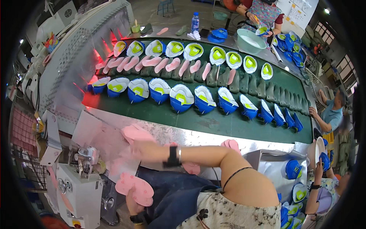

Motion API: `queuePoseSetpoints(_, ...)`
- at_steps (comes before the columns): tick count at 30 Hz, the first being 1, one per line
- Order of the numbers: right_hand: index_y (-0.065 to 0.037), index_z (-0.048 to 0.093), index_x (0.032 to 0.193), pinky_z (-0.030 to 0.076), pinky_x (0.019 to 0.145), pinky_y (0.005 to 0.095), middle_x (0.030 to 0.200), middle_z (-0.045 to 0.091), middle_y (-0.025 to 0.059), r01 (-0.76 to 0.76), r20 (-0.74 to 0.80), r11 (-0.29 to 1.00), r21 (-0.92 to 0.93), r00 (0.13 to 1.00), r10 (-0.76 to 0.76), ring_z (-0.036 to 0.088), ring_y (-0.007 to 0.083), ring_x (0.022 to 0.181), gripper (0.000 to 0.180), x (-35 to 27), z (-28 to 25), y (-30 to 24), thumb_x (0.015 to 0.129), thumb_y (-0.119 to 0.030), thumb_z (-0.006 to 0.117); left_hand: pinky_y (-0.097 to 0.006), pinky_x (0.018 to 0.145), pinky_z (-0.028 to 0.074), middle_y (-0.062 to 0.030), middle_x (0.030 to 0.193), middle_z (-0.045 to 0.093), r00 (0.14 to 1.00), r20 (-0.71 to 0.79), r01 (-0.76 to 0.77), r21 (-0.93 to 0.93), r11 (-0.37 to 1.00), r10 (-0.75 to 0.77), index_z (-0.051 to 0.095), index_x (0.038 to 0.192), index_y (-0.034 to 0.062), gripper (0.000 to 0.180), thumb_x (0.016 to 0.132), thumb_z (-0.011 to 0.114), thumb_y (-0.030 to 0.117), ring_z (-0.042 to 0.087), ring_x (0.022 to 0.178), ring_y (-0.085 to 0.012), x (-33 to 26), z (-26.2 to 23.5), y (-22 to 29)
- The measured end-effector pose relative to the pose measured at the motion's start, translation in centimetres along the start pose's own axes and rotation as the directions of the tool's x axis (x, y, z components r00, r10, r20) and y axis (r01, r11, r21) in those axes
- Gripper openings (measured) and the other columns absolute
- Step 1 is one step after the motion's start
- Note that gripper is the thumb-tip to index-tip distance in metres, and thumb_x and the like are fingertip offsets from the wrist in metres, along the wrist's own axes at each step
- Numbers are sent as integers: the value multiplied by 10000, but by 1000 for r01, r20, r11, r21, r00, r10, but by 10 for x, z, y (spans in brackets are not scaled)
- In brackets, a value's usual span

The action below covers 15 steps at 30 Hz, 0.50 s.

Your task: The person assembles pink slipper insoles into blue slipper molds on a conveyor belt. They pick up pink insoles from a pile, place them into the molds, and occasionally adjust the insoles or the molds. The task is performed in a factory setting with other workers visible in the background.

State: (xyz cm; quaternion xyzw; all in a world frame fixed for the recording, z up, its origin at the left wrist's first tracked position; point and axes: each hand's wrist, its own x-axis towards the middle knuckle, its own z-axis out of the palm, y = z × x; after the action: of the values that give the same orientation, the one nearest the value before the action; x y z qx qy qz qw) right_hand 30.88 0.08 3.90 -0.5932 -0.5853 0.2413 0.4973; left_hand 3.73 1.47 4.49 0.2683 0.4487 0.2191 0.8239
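My left hand (132, 202) grips a small stack of pink insoles (138, 187) at the lower left, beside the grey-white machine. My right arm reaches across the front of the bench with a black band at the wrist. My right hand (144, 151) is smeared by motion, so its fingers do not show clearly. It is right at some pink insoles (136, 133) on the metal ledge (190, 134); whether it holds any of them cannot be told. Another pink insole (191, 168) lies partly under my right forearm.
A green conveyor (160, 118) carries rows of blue-and-white shoe uppers (181, 98) and dark shoe lasts (213, 76), some topped with pink insoles. A machine with a metal clamp (87, 158) stands left. Co-workers are at the far side and right, near a basin (250, 41).
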Motion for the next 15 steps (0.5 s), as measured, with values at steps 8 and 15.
queuePoseSetpoints(8, -60, 622, 821, 481, 638, 358, 829, 602, 76, -140, 168, 989, -39, 975, 145, 570, 235, 779, 238, -22, 95, -61, 850, -295, 598, -311, 865, 489, -114, 1131, 604, 909, 75, -394, 482, 783, 411, 530, 1217, -19, 357, 919, 521, 178, 606, 992, -185, 5, -99, -18)
queuePoseSetpoints(15, -31, 613, 937, 472, 576, 256, 759, 641, 37, -340, 89, 900, 273, 940, 328, 579, 81, 669, 243, 11, 124, -33, 852, -253, 663, -392, 834, 508, -126, 997, 618, 999, -39, 3, -197, 980, -11, 538, 1155, 6, 389, 927, 472, 314, 619, 933, -288, -26, -61, -5)
